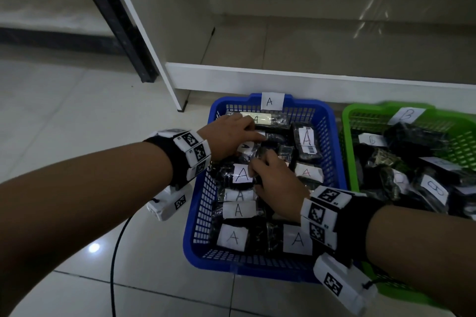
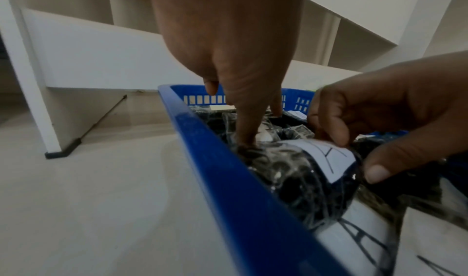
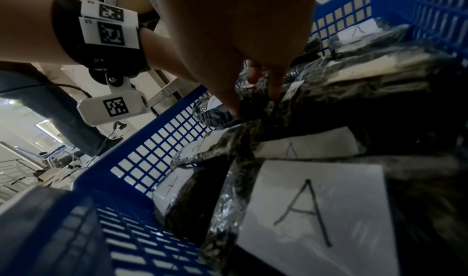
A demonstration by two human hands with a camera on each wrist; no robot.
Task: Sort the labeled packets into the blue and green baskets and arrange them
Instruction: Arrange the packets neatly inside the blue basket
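On the tiled floor (image 1: 64,100) at far left lies a black cable (image 1: 116,252). Next comes the left hand (image 1: 229,136), reaching over the near-left wall of the blue basket (image 1: 198,213); in the left wrist view its fingers (image 2: 244,124) run straight down and press among the black plastic-wrapped packets, gripping nothing that I can see. Just right of it the right hand (image 1: 275,180) sits mid-basket, fingers curled and thumb opposed around an "A" packet (image 2: 321,156) lying against that wall. All packets visible in this basket carry "A" labels, matching the "A" tag (image 1: 272,101) on its far rim. Farther right, the green basket (image 1: 463,141) with its "B" tag (image 1: 408,115) holds "B" packets (image 1: 435,189).

Sorting looks largely finished; the step in hand seems to be arranging. The next move likely calls for seating the pinched packet label-up in a row beside its neighbours.
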